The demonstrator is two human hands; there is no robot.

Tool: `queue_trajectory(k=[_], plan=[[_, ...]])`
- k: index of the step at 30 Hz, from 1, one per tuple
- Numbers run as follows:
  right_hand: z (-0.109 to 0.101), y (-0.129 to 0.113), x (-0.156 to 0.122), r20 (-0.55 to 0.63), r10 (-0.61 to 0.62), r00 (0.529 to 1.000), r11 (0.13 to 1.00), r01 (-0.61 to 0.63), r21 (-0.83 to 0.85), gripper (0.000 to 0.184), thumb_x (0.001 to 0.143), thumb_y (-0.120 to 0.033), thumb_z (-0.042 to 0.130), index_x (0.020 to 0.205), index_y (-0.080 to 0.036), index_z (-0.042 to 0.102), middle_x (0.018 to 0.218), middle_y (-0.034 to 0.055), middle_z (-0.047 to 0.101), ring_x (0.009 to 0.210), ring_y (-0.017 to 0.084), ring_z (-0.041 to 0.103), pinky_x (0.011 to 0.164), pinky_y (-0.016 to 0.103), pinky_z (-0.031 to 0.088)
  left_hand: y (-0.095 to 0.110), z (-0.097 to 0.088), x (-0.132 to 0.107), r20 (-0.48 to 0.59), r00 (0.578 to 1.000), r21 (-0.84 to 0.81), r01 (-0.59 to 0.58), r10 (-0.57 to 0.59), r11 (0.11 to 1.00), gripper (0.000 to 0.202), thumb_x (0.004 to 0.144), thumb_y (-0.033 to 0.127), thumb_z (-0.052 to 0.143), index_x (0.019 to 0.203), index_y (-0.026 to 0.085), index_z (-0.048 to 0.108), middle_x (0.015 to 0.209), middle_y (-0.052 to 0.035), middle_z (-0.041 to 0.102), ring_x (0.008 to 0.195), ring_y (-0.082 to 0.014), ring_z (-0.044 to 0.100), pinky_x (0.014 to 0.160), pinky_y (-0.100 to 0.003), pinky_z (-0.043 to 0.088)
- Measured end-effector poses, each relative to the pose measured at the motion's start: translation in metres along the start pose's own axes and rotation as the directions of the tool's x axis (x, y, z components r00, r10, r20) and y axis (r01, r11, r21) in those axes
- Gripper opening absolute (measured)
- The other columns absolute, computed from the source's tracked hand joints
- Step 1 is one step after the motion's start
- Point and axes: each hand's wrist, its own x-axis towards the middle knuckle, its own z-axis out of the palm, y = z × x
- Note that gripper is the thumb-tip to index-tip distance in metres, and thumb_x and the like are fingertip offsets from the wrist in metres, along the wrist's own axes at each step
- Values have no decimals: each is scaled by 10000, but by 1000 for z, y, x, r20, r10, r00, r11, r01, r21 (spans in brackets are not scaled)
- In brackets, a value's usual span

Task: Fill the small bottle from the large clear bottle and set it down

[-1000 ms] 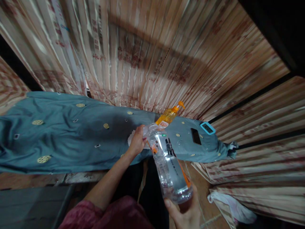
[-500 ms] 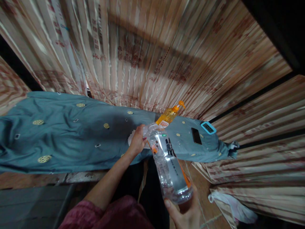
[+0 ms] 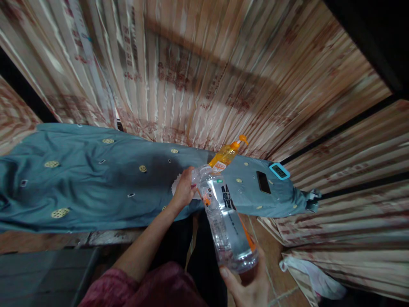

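Clear plastic bottle (image 3: 228, 221): my left hand (image 3: 184, 189) clamps its neck between the fingers, my right hand (image 3: 249, 291) grips its base; beyond both, an orange-topped pump bottle (image 3: 226, 154) contains amber liquid (image 3: 223, 157).

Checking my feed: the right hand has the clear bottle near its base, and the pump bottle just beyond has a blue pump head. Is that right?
Not quite: the pump head is orange, as the head view shows. The right hand does have the clear bottle near its base, with the pump bottle just beyond.
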Motion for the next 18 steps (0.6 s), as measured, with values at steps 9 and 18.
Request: queue_trajectory(k=[9, 18], plan=[[1, -8, 0, 1, -12, 1000, 1000, 12, -10, 861, 667, -424, 998, 1403, -235, 594, 1234, 130, 899, 1128, 354, 894, 930, 376, 718, 3, -1, 0, -10, 1000, 50, 6, -5, 999, 681, 762, 168, 779, 1424, 191, 622, 1317, -163, 694, 1277, -399, 690, 1190, -625, 559], [0, -1, 0, 1, -24, 1000, 1000, 24, 8, 884, 679, -443, 1019, 1435, -239, 608, 1267, 146, 887, 1114, 367, 893, 886, 391, 732, 5, -1, 1, -4, 1000, 57, 1, -1, 998, 663, 765, 190, 769, 1408, 249, 619, 1334, -146, 695, 1297, -398, 678, 1194, -621, 554]])
